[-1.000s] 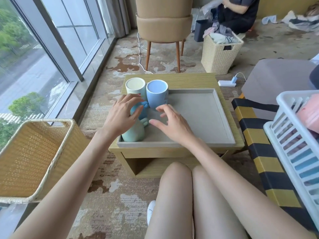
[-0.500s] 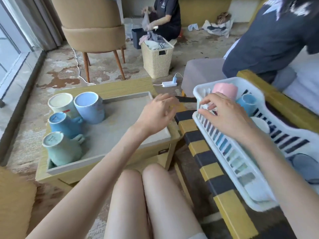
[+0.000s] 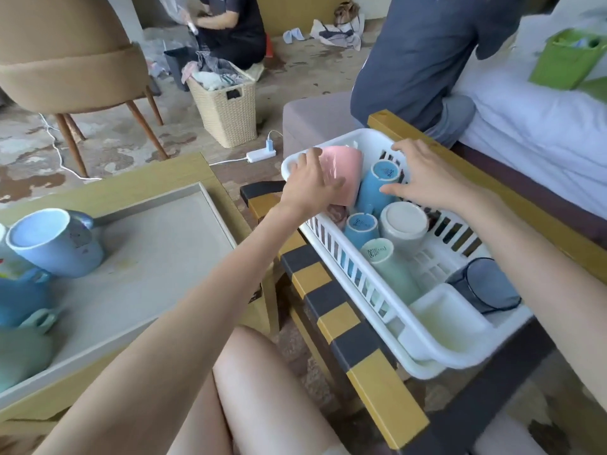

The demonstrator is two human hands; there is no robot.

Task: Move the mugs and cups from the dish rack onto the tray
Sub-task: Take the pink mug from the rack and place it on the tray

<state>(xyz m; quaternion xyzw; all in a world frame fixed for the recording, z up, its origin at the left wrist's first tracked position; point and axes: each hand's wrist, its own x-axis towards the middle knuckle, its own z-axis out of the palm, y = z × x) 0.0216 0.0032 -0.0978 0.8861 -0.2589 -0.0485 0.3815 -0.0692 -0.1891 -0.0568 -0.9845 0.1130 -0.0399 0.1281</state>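
Note:
The white dish rack (image 3: 427, 354) sits on a yellow-and-black striped bench at my right. Upside down in it are a pink mug (image 3: 349, 169), two blue mugs (image 3: 377, 188) (image 3: 361, 228), a grey-white cup (image 3: 404, 224), a pale green mug (image 3: 389, 269) and a dark glass (image 3: 486, 287). My left hand (image 3: 308, 182) wraps the side of the tilted pink mug at the rack's far end. Over the far blue mug my right hand (image 3: 423, 178) is spread, fingertips at its side. The grey tray (image 3: 157, 257) on the low table at left holds a light blue mug (image 3: 56, 244), a blue mug (image 3: 23, 293) and a green mug (image 3: 23, 349).
A person in a dark shirt (image 3: 427, 54) sits on the bed right behind the rack. A wicker basket (image 3: 226, 106), a power strip (image 3: 261, 155) with its cable and a tan chair (image 3: 65, 70) stand on the floor beyond the table. Another person crouches farther back.
Both hands left the tray's mugs and swung right to the rack. My left hand has gone from mid-air above the tray's edge onto the pink mug; the right hand moved to the blue mug.

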